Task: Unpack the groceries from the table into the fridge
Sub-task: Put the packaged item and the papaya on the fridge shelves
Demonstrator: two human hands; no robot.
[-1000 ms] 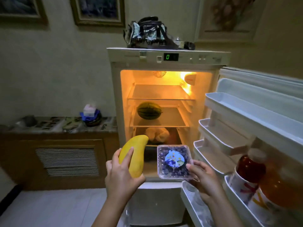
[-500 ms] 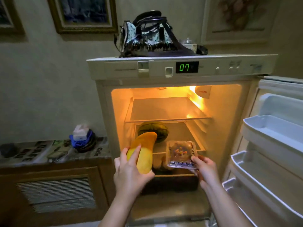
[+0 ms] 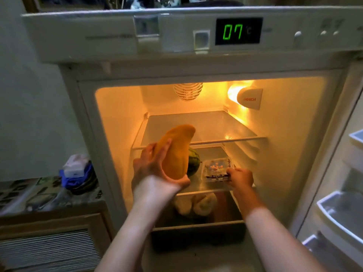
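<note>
While the fridge (image 3: pixel 64 42) stands open and lit orange inside, left hand (image 3: pixel 155 173) grips a yellow mango (image 3: pixel 176 152), tilted, in front of the middle shelf (image 3: pixel 198 186); right hand (image 3: pixel 240 176) holds a clear berry box (image 3: pixel 217 168) resting on that shelf beside a small watermelon (image 3: pixel 193 161); top shelf (image 3: pixel 198 125) above; display (image 3: pixel 238 31) reads 07; worktop (image 3: pixel 29 195) at left carries a blue bundle (image 3: pixel 78 173); door racks (image 3: pixel 339 211) at right.
</note>
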